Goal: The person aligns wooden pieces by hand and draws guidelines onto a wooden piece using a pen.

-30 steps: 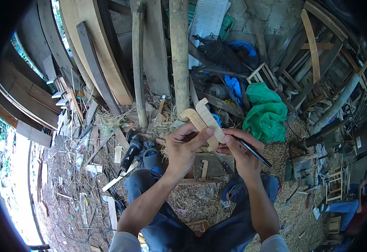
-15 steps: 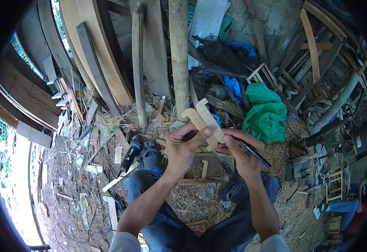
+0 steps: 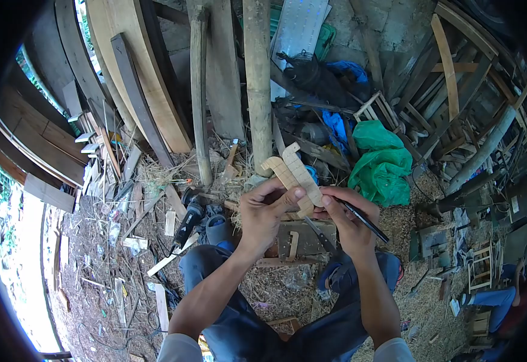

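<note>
Two pale, curved wooden pieces with pencil-like lines across them are pressed side by side in front of me: a left piece (image 3: 280, 171) and a right piece (image 3: 301, 175). My left hand (image 3: 263, 211) grips both, its thumb on the near face. At their lower right end, my right hand (image 3: 354, 220) touches the wood with thumb and fingers. A black pen (image 3: 366, 221) lies between its fingers, pointing up toward the pieces. Below, another small notched wooden piece (image 3: 293, 245) rests on a wooden block (image 3: 283, 236), beside a narrow metal blade (image 3: 319, 234).
An angle grinder (image 3: 188, 224) lies left of my knees among shavings and offcuts. Upright poles (image 3: 257, 84) and leaning planks (image 3: 149, 78) stand ahead. A green plastic bag (image 3: 383, 169) sits to the right. Another person's leg (image 3: 494, 297) shows at far right.
</note>
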Available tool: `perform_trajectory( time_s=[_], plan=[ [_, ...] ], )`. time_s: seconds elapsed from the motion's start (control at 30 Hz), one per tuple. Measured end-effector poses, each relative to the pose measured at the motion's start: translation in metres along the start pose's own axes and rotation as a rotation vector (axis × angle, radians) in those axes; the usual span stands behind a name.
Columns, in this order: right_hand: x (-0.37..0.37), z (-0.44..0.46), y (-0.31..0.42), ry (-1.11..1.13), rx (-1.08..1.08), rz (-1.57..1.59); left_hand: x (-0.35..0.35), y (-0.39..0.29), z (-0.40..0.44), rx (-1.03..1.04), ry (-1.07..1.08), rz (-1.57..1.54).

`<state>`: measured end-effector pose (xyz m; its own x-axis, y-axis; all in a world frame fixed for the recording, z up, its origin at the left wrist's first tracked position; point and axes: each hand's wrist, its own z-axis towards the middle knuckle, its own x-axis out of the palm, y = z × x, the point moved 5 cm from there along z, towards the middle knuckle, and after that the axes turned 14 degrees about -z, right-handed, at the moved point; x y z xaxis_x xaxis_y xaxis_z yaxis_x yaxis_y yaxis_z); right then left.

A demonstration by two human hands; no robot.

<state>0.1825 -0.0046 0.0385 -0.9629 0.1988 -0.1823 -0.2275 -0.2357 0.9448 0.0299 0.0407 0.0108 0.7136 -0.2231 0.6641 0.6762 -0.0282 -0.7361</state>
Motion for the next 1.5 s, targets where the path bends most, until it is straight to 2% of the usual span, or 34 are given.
perform_trajectory(
  time_s=[0.6, 1.07, 1.5],
  plan=[
    [0.001, 0.001, 0.000, 0.008, -0.012, -0.013, -0.004, 0.001, 0.000, 0.001, -0.007, 0.026],
    [-0.002, 0.000, 0.001, 0.021, 0.053, 0.052, -0.012, 0.014, 0.001, -0.009, 0.048, -0.136],
    [-0.001, -0.002, 0.004, 0.003, -0.037, 0.007, -0.006, 0.008, -0.001, 0.046, 0.086, -0.132]
  ],
)
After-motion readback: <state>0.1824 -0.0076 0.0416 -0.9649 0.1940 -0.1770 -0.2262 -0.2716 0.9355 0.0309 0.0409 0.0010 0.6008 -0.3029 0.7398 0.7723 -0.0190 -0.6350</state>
